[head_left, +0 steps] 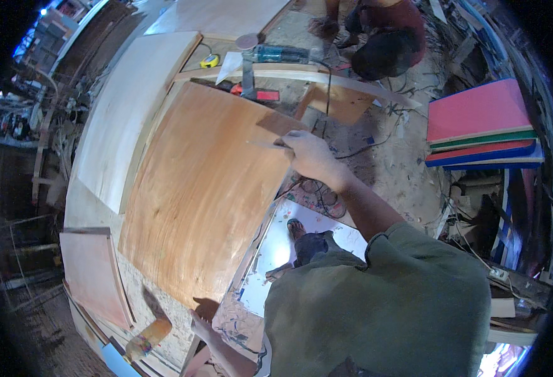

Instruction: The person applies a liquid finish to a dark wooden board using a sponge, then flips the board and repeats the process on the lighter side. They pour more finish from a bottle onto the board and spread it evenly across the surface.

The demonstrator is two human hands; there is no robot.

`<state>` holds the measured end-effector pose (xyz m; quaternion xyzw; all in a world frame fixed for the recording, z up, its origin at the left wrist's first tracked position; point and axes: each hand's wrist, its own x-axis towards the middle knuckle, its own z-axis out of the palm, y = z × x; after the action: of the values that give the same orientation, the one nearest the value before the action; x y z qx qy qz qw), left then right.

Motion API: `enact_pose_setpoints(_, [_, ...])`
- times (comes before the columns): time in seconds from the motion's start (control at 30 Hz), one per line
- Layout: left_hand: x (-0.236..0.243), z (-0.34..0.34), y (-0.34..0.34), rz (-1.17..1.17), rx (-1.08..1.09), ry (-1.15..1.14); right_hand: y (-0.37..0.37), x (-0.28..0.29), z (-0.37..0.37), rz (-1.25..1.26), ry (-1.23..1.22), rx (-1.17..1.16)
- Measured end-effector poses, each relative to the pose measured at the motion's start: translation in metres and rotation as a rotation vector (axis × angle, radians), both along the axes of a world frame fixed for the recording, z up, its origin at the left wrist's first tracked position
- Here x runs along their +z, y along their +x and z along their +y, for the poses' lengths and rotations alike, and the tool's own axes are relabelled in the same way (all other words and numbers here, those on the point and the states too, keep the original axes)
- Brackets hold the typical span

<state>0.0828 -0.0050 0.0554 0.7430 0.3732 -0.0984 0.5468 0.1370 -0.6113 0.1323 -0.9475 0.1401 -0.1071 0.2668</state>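
A large brown wooden panel [194, 188] lies flat in front of me. Over its far right edge, my right hand [311, 157] is closed on a thin flat grey blade [265, 144], whose handle is hidden in the fingers. The blade reaches in over the panel, and a shadow falls beside it. At the near edge of the panel, my left hand [204, 327] appears small, with its fingers stretched out and nothing visible in them. A clear bottle with yellowish contents [147, 340] stands to the left of that hand.
Beyond the panel lie an angle grinder [282, 54] with a round disc, a yellow tape measure [210, 61] and a red-and-black tool [260, 95]. A pale panel [122, 119] flanks the left. Coloured boards [477, 113] are stacked right. Another person [389, 38] crouches at the far side.
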Motion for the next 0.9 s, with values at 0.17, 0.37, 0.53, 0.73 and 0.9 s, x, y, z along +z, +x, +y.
enact_pose_setpoints(0.17, [0.011, -0.021, 0.011, 0.109, 0.06, 0.247, -0.009, 0.013, -0.009, -0.008, 0.073, -0.013])
enact_pose_setpoints(0.37, [-0.015, 0.014, 0.022, 0.277, 0.021, 0.371, -0.011, 0.015, -0.017, -0.027, 0.118, -0.015])
enact_pose_setpoints(0.53, [-0.011, 0.005, 0.022, 0.27, 0.019, 0.379, -0.007, 0.016, -0.019, -0.049, 0.14, 0.038])
enact_pose_setpoints(0.73, [-0.007, 0.004, 0.031, 0.273, -0.013, 0.39, -0.011, 0.02, -0.021, -0.01, 0.139, 0.018])
enact_pose_setpoints(0.9, [-0.007, 0.005, 0.028, 0.281, -0.01, 0.383, -0.009, 0.014, -0.02, -0.044, 0.123, 0.025])
